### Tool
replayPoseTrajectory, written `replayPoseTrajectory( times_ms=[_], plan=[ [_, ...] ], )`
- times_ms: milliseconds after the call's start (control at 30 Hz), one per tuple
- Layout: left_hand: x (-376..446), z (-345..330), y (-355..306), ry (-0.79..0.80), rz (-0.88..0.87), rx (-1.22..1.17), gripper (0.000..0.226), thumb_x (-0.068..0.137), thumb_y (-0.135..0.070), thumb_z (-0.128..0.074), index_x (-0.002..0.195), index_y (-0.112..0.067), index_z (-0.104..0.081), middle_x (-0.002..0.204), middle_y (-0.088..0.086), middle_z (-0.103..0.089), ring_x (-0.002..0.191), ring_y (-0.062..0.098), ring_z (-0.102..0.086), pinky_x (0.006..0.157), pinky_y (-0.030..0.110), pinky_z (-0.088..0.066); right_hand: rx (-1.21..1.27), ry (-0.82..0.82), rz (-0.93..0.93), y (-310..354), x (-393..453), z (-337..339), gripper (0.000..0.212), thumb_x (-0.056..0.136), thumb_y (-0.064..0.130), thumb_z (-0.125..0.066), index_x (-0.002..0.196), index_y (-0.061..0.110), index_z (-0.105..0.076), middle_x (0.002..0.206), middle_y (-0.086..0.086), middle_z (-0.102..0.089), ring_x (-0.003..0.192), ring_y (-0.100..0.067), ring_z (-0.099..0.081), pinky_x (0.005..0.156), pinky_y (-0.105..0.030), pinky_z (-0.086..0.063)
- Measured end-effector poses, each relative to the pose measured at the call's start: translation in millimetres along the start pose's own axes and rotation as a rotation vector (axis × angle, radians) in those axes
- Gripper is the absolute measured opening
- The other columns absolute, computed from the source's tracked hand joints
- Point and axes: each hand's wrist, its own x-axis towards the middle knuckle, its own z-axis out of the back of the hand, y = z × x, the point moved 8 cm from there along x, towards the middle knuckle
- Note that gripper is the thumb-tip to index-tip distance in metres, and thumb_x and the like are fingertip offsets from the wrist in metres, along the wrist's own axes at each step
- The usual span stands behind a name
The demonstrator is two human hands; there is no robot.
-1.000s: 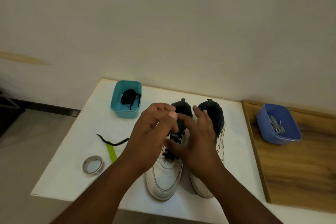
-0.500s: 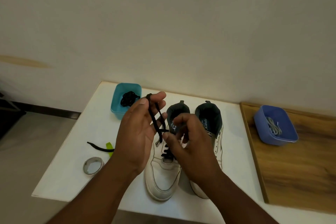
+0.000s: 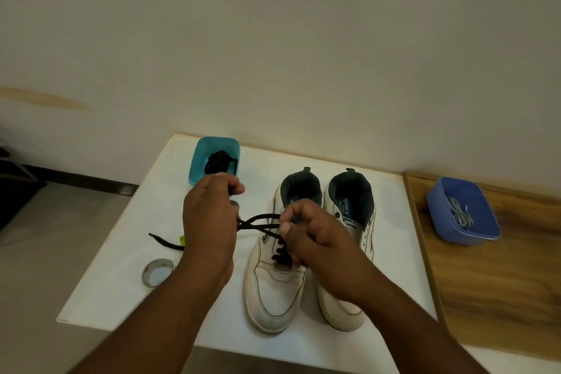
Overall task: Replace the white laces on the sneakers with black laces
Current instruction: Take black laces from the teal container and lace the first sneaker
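Note:
Two white sneakers stand side by side on the white table [image 3: 121,267], toes toward me. The left sneaker [image 3: 273,291] has a black lace [image 3: 258,223] threaded through its eyelets. My left hand [image 3: 209,228] grips one stretch of that lace, pulled out to the left of the shoe. My right hand [image 3: 312,237] pinches the lace over the left sneaker's tongue. The lace's loose end [image 3: 165,242] trails on the table to the left. No lace shows on the right sneaker [image 3: 349,252], partly hidden by my right hand.
A teal tub [image 3: 200,161] with a bundled black lace [image 3: 218,161] sits at the table's back left. A blue tub [image 3: 437,209] holding white laces [image 3: 460,214] rests on the wooden surface at right. A metal ring [image 3: 158,272] and a green strip [image 3: 182,240] lie left of my arm.
My left hand has drawn the black lace down and out to the left. My right hand shifted lower over the left sneaker's tongue, keeping its pinch on the lace.

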Motion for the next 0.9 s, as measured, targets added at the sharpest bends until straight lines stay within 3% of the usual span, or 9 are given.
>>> replayPoseTrajectory(
  times_ms=[167, 300, 400, 467, 533, 600, 700, 800, 900],
  plan=[
    [7, 3, 8, 0.013, -0.026, 0.320, 0.024, 0.096, -0.020, -0.054, 0.077, -0.008, -0.063, 0.071, 0.006, -0.057, 0.070, 0.019, -0.052, 0.066, 0.034, -0.042, -0.130, -0.264, 0.059, -3, 1, 37, 0.021, 0.103, 0.019, -0.056, 0.109, 0.034, -0.070, 0.092, 0.014, -0.072, 0.087, -0.005, -0.067, 0.075, -0.019, -0.053],
    [9, 2, 12, 0.069, -0.183, 0.781, 0.056, 0.092, -0.058, -0.043, 0.058, -0.015, -0.044, 0.066, 0.006, -0.052, 0.071, 0.025, -0.054, 0.070, 0.046, -0.049, -0.125, -0.401, 0.065, -6, -2, 48, 0.023, 0.100, 0.014, -0.062, 0.108, 0.034, -0.069, 0.095, 0.017, -0.073, 0.094, -0.004, -0.070, 0.082, -0.015, -0.054],
    [4, 7, 12, 0.050, -0.214, 1.117, 0.046, 0.083, -0.074, -0.054, 0.088, -0.028, -0.057, 0.103, -0.002, -0.054, 0.103, 0.026, -0.052, 0.085, 0.044, -0.047, -0.172, -0.466, 0.054, -8, -3, 51, 0.016, 0.094, 0.016, -0.071, 0.102, 0.029, -0.067, 0.089, 0.014, -0.072, 0.088, -0.002, -0.070, 0.077, -0.011, -0.053],
    [-2, 7, 5, -0.018, -0.328, 1.271, 0.057, 0.080, -0.061, -0.070, 0.120, -0.025, -0.051, 0.127, 0.004, -0.047, 0.120, 0.030, -0.045, 0.094, 0.046, -0.042, -0.270, -0.427, 0.060, -7, 0, 47, 0.021, 0.095, 0.012, -0.069, 0.108, 0.028, -0.068, 0.094, 0.017, -0.072, 0.094, 0.003, -0.068, 0.080, -0.009, -0.052],
    [-11, -5, -7, -0.004, -0.577, 1.157, 0.066, 0.082, -0.034, -0.075, 0.137, -0.020, -0.042, 0.145, 0.009, -0.040, 0.133, 0.030, -0.039, 0.104, 0.047, -0.039, -0.380, -0.357, 0.098, -3, 2, 37, 0.026, 0.098, 0.007, -0.063, 0.115, 0.026, -0.067, 0.101, 0.018, -0.071, 0.098, 0.005, -0.067, 0.084, -0.012, -0.054],
    [-21, -27, -14, 0.241, -0.723, 0.874, 0.062, 0.090, -0.016, -0.063, 0.146, -0.025, -0.037, 0.153, -0.001, -0.038, 0.139, 0.015, -0.039, 0.112, 0.036, -0.039, -0.451, -0.307, 0.132, -3, 2, 27, 0.026, 0.099, 0.007, -0.061, 0.115, 0.027, -0.065, 0.100, 0.017, -0.071, 0.094, 0.002, -0.068, 0.081, -0.019, -0.057],
    [-41, -59, 7, 0.642, -0.637, 0.791, 0.036, 0.103, -0.028, -0.048, 0.137, -0.040, -0.048, 0.127, -0.017, -0.060, 0.115, -0.001, -0.057, 0.099, 0.030, -0.051, -0.484, -0.297, 0.161, -4, -1, 22, 0.021, 0.100, 0.016, -0.064, 0.113, 0.032, -0.061, 0.092, 0.016, -0.070, 0.085, -0.003, -0.069, 0.073, -0.024, -0.058],
    [-32, -61, 19, 0.645, -0.575, 0.826, 0.018, 0.104, -0.036, -0.050, 0.116, -0.037, -0.063, 0.098, -0.014, -0.069, 0.091, 0.000, -0.064, 0.083, 0.030, -0.054, -0.436, -0.296, 0.166, -1, -2, 22, 0.022, 0.098, 0.020, -0.067, 0.112, 0.034, -0.058, 0.095, 0.017, -0.072, 0.090, 0.000, -0.069, 0.076, -0.021, -0.059],
    [-17, -53, 14, 0.522, -0.548, 0.828, 0.020, 0.102, -0.030, -0.053, 0.107, -0.033, -0.073, 0.091, -0.013, -0.072, 0.085, 0.000, -0.064, 0.078, 0.022, -0.051, -0.411, -0.334, 0.153, -3, -1, 26, 0.030, 0.094, 0.017, -0.072, 0.117, 0.032, -0.060, 0.102, 0.016, -0.069, 0.096, 0.001, -0.068, 0.082, -0.025, -0.060]
  ],
)
